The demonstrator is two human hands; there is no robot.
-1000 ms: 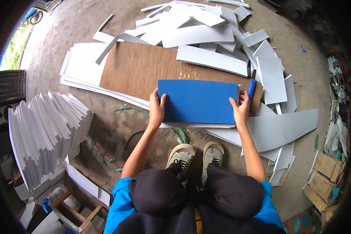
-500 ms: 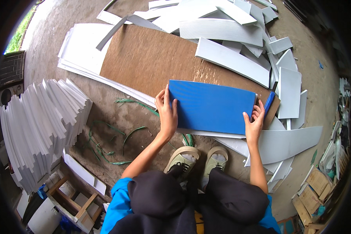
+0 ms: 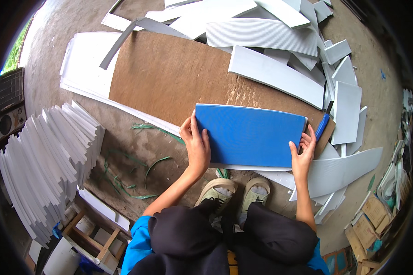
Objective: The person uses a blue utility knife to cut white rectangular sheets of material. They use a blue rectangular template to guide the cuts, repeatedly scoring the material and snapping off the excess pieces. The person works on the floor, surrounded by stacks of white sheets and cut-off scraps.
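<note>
A rectangular blue panel [image 3: 250,135] with a pale edge lies level between my hands, over the near edge of a brown wooden board [image 3: 165,68]. My left hand [image 3: 197,144] grips its left edge, thumb toward the near side and fingers pointing away from me. At the opposite end, my right hand [image 3: 304,151] is closed around the right edge, some fingers partly hidden behind it. Just beyond my right fingertips, a blue utility knife [image 3: 323,123] rests on the board's right end. Whether the panel is one sheet or several I cannot tell.
White offcuts [image 3: 261,39] are heaped at the far side and right. White sheets [image 3: 85,59] lie under the wooden board. At left stands a stack of white panels [image 3: 50,160], with a wooden frame [image 3: 94,238] near it. Green straps [image 3: 119,183] litter the floor by my shoes [image 3: 215,190].
The whole view has shifted slightly, so most things sit lower in the picture. Both hands keep their hold on the blue panel, and a thin white line now shows along its far edge.
</note>
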